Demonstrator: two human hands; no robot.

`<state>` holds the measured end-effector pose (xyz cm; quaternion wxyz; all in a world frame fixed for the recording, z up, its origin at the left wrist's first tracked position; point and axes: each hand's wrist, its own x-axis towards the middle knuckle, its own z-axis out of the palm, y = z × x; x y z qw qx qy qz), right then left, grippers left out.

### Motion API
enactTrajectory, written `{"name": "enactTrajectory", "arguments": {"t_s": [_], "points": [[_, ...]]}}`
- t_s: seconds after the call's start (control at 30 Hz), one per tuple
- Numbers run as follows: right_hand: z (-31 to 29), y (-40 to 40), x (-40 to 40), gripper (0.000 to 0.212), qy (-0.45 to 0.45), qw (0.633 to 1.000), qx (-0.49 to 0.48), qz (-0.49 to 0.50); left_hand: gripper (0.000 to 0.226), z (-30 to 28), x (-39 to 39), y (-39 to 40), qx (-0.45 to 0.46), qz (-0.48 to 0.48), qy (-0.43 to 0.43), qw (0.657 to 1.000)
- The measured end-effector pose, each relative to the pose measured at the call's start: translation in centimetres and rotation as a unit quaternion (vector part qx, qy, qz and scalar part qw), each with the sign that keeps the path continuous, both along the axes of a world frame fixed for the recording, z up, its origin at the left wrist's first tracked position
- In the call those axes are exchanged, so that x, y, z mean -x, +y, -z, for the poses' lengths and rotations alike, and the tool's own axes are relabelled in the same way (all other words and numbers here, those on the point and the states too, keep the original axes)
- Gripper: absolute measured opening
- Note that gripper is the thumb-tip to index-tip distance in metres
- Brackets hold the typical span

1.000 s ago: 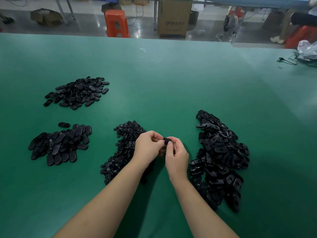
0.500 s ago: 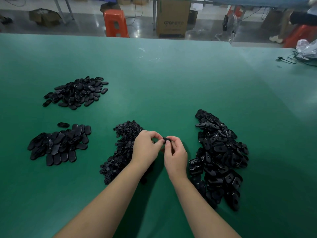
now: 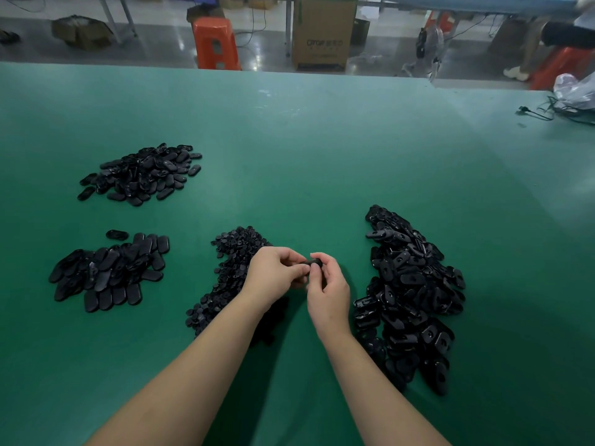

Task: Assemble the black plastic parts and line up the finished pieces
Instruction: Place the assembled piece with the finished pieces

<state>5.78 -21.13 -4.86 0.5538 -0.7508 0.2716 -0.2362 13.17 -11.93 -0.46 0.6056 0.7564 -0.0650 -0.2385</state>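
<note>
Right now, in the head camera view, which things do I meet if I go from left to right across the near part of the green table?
Pile of flat oval pieces → pile of small round parts → left hand → black part pinched between both hands → right hand → big pile of parts with holes.

Four heaps of black plastic parts lie on one green table (image 3: 322, 149): a far left heap (image 3: 141, 173) of oval pieces, a near left heap (image 3: 109, 272) of flat oval pieces, a middle heap (image 3: 230, 272) of small round bits, and a right heap (image 3: 409, 291) of holed pieces; the parts in each are too many to count. One single oval piece (image 3: 117, 234) lies just beyond the near left heap. Two hands are present, left hand (image 3: 273, 275) and right hand (image 3: 328, 286), pinching one black part (image 3: 314, 263) between them. One orange stool (image 3: 215, 43) and one cardboard box (image 3: 323, 32) stand beyond the table.
</note>
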Motion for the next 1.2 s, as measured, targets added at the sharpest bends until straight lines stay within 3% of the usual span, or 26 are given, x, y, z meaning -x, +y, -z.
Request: {"name": "enactTrajectory", "arguments": {"t_s": [0.27, 0.5, 1.2], "points": [[0.2, -0.2, -0.2, 0.025, 0.016, 1.0, -0.015, 0.009, 0.005, 0.2, 0.6, -0.5, 0.055, -0.019, 0.068, 0.996], [0.4, 0.0, -0.3, 0.02, 0.018, 0.999, -0.031, 0.011, 0.007, 0.3, 0.7, -0.6, 0.05, -0.02, 0.075, 0.996], [0.7, -0.5, -0.2, 0.021, 0.003, 0.998, -0.05, 0.024, 0.004, 0.5, 2.1, -2.1, -0.082, -0.064, -0.045, 0.994]]}}
